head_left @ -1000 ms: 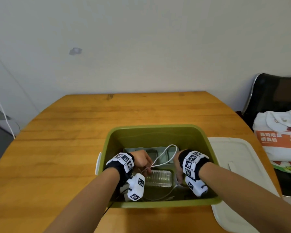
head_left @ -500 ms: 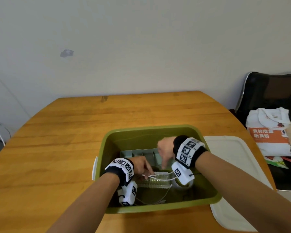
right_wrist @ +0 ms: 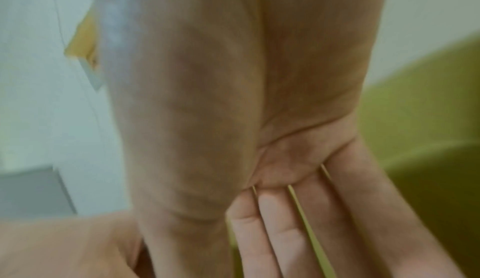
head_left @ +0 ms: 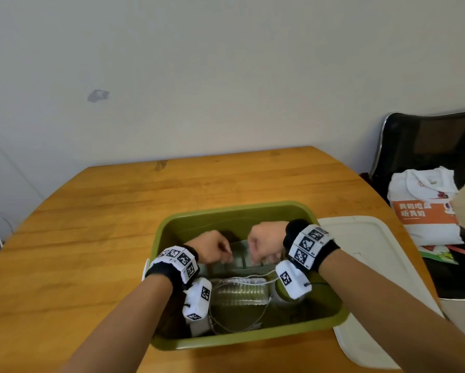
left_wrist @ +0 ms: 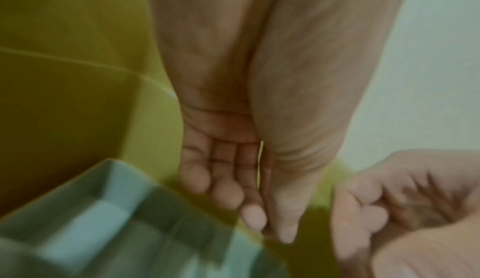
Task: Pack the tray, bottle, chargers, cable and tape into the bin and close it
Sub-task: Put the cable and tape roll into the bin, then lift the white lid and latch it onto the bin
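The green bin [head_left: 234, 208] stands on the wooden table [head_left: 91, 238]. Inside it, a grey-green tray [head_left: 239, 261] lies at the back. A clear bottle [head_left: 239, 293] lies on its side in front, with the white cable [head_left: 242, 279] coiled over it. A pale block [head_left: 199, 328] and a round pale thing [head_left: 279, 293] are half hidden under the wrist cameras. My left hand [head_left: 220, 254] and right hand [head_left: 258, 254] hover over the tray, fingers loosely bent, holding nothing. The wrist views show the left hand [left_wrist: 259, 220] above the tray [left_wrist: 103, 220] and the right hand [right_wrist: 285, 241] beside the bin wall [right_wrist: 428, 97].
The bin's white lid [head_left: 373, 265] lies flat on the table just right of the bin. A black chair [head_left: 427, 146] with a white and orange bag [head_left: 424, 211] stands at the far right. A wall is behind the table.
Both hands have let go of the cable and risen from the bin's bottom to above the tray. The cable now lies on the bottle.
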`<act>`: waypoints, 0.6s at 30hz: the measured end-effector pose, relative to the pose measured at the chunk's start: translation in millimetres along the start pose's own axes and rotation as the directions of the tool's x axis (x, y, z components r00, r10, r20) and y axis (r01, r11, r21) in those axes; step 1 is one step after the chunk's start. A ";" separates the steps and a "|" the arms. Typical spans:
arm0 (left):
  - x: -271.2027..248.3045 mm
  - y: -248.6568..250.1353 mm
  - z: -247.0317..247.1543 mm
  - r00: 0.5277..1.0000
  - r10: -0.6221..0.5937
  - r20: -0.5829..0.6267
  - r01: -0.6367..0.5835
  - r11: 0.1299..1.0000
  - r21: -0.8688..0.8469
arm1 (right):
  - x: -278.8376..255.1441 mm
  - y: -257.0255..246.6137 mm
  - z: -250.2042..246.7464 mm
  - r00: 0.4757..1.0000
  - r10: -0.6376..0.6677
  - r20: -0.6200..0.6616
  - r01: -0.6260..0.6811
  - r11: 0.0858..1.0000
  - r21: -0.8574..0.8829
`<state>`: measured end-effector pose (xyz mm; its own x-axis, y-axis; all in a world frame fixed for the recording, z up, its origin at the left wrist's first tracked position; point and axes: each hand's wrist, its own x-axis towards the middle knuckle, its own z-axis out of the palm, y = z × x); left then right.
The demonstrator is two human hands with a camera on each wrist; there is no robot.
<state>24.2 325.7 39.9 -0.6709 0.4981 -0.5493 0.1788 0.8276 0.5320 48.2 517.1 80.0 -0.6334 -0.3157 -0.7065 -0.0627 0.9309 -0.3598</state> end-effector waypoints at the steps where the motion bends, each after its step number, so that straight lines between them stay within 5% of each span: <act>1: -0.1 13.0 -8.1 0.998 0.040 -0.048 -0.042 0.998 -0.039 | -7.4 2.8 -10.0 0.998 -0.030 -0.056 0.033 0.998 0.050; 5: 0.9 71.6 -37.0 0.918 0.214 -0.334 -0.265 0.958 -0.114 | -49.6 21.6 -42.6 0.936 -0.115 -0.332 0.210 0.941 0.267; 9: 17.2 131.9 -40.8 0.804 0.281 -0.524 -0.328 0.945 0.003 | -88.4 58.4 -55.0 0.792 -0.030 -0.610 0.326 0.865 0.380; 14: 65.4 185.8 -8.2 0.947 0.084 -0.311 -0.050 0.992 0.116 | -105.0 120.1 -40.9 0.547 0.277 -0.790 0.228 0.858 0.459; 18: 97.3 206.9 17.3 0.970 -0.051 -0.238 0.110 0.965 0.239 | -94.3 188.9 -6.3 0.522 0.495 -0.695 -0.003 0.816 0.578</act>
<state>8.4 549.9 85.4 -0.8309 0.3793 -0.4070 0.2712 0.9149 0.2988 91.3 723.9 82.6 -0.8975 0.4233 -0.1234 0.3971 0.6544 -0.6435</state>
